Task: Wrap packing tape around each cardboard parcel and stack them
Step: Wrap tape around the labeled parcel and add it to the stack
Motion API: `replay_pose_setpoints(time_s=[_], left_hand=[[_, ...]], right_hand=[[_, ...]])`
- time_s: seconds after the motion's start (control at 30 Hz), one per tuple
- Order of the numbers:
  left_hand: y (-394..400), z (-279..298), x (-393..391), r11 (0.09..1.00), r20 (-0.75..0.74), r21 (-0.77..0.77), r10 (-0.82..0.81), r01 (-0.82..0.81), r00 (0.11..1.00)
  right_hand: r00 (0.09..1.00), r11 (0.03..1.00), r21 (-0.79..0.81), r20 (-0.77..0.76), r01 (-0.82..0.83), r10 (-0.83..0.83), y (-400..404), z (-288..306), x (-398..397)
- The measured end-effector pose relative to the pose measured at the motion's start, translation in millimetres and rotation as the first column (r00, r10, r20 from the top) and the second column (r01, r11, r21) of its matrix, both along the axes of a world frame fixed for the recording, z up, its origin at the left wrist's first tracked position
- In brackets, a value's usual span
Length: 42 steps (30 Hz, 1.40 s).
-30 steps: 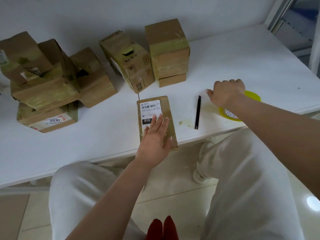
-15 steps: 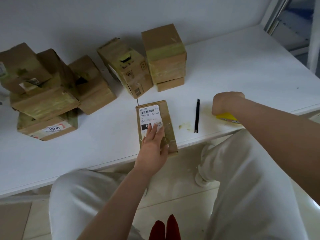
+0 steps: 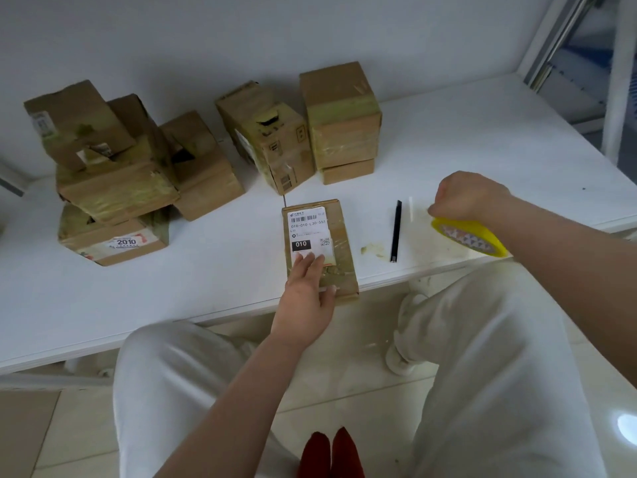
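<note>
White table [image 3: 206,298] against a pale wall; we take the labelled parcel [image 3: 339,236] at its near edge as our landmark.

Item 1: left hand [image 3: 306,298]. We see it flat on the near end of the parcel, fingers straight and pressing on the lower part of the white shipping label [image 3: 308,232], thumb along the near edge.

Item 2: right hand [image 3: 465,198], well right of the parcel, curled and gripping a yellow tape roll [image 3: 472,236], which is lifted and tilted over the table edge.

Item 3: black pen [image 3: 396,231], lying on the table between the parcel and the tape roll, beside a small yellowish tape scrap [image 3: 372,250].

Item 4: two stacked boxes [image 3: 341,122] behind the parcel and to its right, a taped box [image 3: 269,139] leaning just left of them.

Item 5: jumbled heap of boxes [image 3: 117,167], far left of the parcel, one marked 2010.

Item 6: our white-trousered knees [image 3: 499,357] below the table edge.
</note>
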State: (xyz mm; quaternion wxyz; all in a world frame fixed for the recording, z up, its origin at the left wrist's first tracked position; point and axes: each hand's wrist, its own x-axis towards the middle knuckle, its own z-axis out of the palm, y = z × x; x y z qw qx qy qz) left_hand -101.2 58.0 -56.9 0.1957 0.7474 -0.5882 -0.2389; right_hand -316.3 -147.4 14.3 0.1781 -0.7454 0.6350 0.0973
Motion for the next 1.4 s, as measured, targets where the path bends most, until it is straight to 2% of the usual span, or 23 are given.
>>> replay_pose_setpoints(time_s=[0.07,0.13,0.2,0.27,0.3,0.33,0.43,0.5,0.57,0.7,0.8,0.87,0.93,1.03,1.2,1.4], left_hand=[[-0.5,5.7,-3.5,0.998,-0.064,-0.035,0.045,-0.047,0.997],[-1.5,12.6,-7.7,0.985,-0.228,-0.053,0.148,-0.164,0.962],[-3.1,20.9,-10.7,0.954,-0.469,-0.002,0.265,-0.301,0.843],[-1.8,32.1,-15.1,0.916,-0.673,0.094,0.347,-0.389,0.654],[-0.8,38.9,-17.0,0.903,-0.727,0.150,0.377,-0.403,0.574],[0.7,45.6,-18.4,0.896,-0.746,0.204,0.403,-0.394,0.530],[3.0,52.9,-20.0,0.899,-0.767,0.327,0.432,-0.290,0.474],[3.6,50.9,-19.3,0.908,-0.773,0.340,0.418,-0.246,0.477],[6.1,44.2,-17.0,0.922,-0.748,0.303,0.388,-0.242,0.539],[12.6,27.1,-8.8,0.914,-0.700,0.275,0.404,-0.300,0.589],[15.0,21.4,-5.6,0.906,-0.651,0.306,0.423,-0.292,0.630],[10.4,19.7,-1.6,0.909,-0.606,0.276,0.417,-0.313,0.678],[0.1,17.6,4.0,0.918,-0.484,0.200,0.396,-0.342,0.781],[-17.5,14.6,10.7,0.918,-0.187,0.124,0.395,-0.377,0.900],[-38.8,15.5,16.5,0.902,0.094,0.198,0.372,-0.383,0.924],[-49.6,6.9,13.3,0.900,0.312,0.285,0.240,-0.331,0.919]], right_hand=[[0.992,0.992,0.113,0.114,-0.059,0.046,3.6,25.6,-5.5],[0.965,0.951,0.293,0.261,-0.095,0.016,13.9,47.1,-7.7],[0.944,0.901,0.406,0.329,-0.155,0.014,26.4,59.3,-2.9],[0.929,0.874,0.441,0.368,-0.205,0.032,36.5,61.8,7.7],[0.924,0.862,0.453,0.381,-0.227,0.044,41.8,61.7,14.4],[0.919,0.848,0.468,0.390,-0.249,0.054,47.1,60.8,21.2],[0.908,0.803,0.506,0.408,-0.316,0.100,59.4,52.8,37.7],[0.905,0.783,0.519,0.406,-0.342,0.126,64.0,46.6,45.2],[0.905,0.773,0.518,0.391,-0.366,0.166,67.0,41.2,50.5],[0.916,0.745,0.543,0.316,-0.387,0.245,69.4,28.7,52.5],[0.919,0.697,0.608,0.331,-0.380,0.212,67.7,20.9,50.3],[0.918,0.699,0.603,0.333,-0.384,0.217,65.5,19.2,49.0],[0.928,0.760,0.547,0.309,-0.352,0.207,62.9,15.5,51.9],[0.937,0.860,0.406,0.286,-0.308,0.201,60.2,7.8,65.5],[0.919,0.894,0.301,0.318,-0.332,0.234,58.4,-5.3,89.6],[0.932,0.890,0.294,0.214,-0.348,0.293,52.8,-11.8,108.1]])
